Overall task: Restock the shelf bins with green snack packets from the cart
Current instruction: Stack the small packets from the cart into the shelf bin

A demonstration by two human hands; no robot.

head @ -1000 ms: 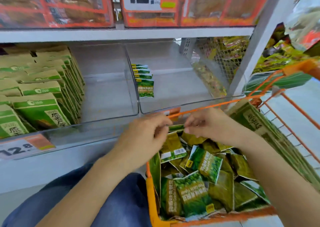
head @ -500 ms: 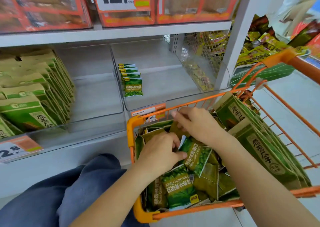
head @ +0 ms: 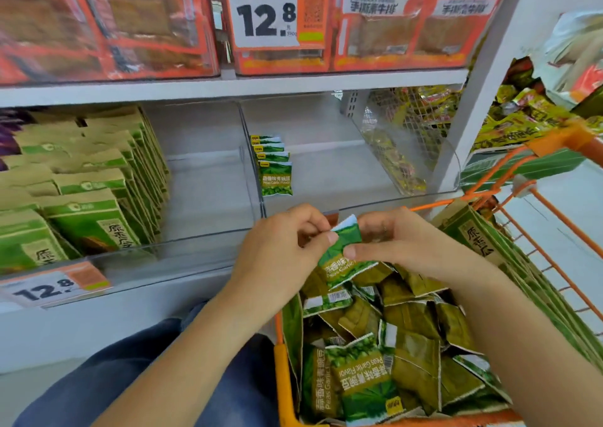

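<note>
both hands have come up out of the cart since 0.5 s ago, when they were down among the loose packets, and they now hold 1 green snack packet [head: 342,247] between them above the heap. nearest, a blue trouser leg [head: 124,381] fills the lower left, and the orange cart [head: 283,377] sits just beside it, full of loose green pea packets [head: 365,381], with taller green bags [head: 470,240] standing along its right side. above the heap, the left hand [head: 280,247] pinches the held packet's left edge with thumb and curled fingers, and the right hand [head: 401,240] pinches its right edge in the same way. farther back, the clear right shelf bin [head: 359,178] holds a short row of 5 matching packets [head: 275,178] upright at its left wall. left of it, green-and-tan bags [head: 88,198] fill the bin's left side. highest and farthest, a price sign [head: 266,12] reads 12.8.
</note>
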